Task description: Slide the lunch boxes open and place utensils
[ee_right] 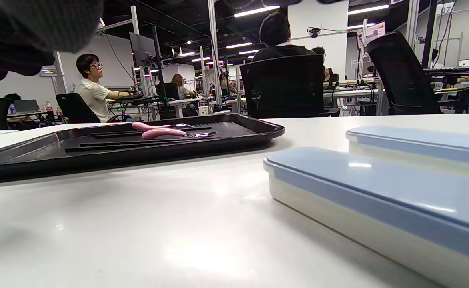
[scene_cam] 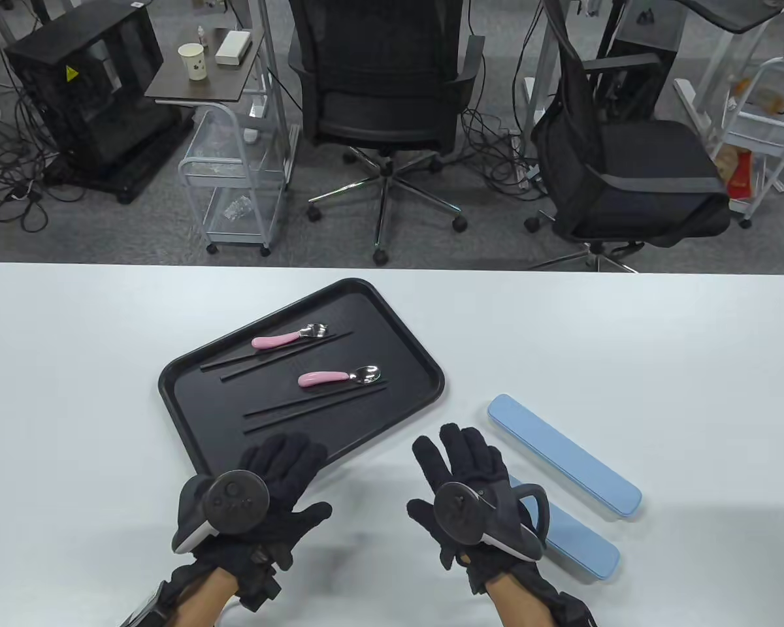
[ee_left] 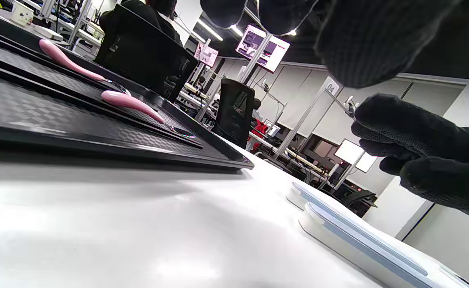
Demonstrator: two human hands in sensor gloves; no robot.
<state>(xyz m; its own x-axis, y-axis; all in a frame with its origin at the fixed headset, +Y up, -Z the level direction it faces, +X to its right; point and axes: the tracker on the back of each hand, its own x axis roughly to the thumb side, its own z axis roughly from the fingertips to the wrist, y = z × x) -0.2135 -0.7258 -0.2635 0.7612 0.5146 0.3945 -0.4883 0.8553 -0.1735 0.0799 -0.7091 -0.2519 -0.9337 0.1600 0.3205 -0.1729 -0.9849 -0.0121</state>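
A black tray (scene_cam: 392,339) lies at the table's middle and holds two pink-handled spoons (scene_cam: 287,337) (scene_cam: 336,377) and two pairs of black chopsticks (scene_cam: 281,356) (scene_cam: 313,408). Two closed lunch boxes with blue lids lie to the right of the tray, one farther (scene_cam: 562,454) and one nearer (scene_cam: 581,535). My left hand (scene_cam: 300,480) is open and empty at the tray's near edge. My right hand (scene_cam: 441,473) is open and empty, just left of the boxes, its tracker over the nearer box's end. The right wrist view shows the nearer box (ee_right: 378,188) close by, lid shut.
The white table (scene_cam: 660,366) ends at a far edge, with office chairs (scene_cam: 382,98) and a small cart (scene_cam: 235,176) beyond it. The tray also shows in the left wrist view (ee_left: 98,140), beside both boxes (ee_left: 362,240).
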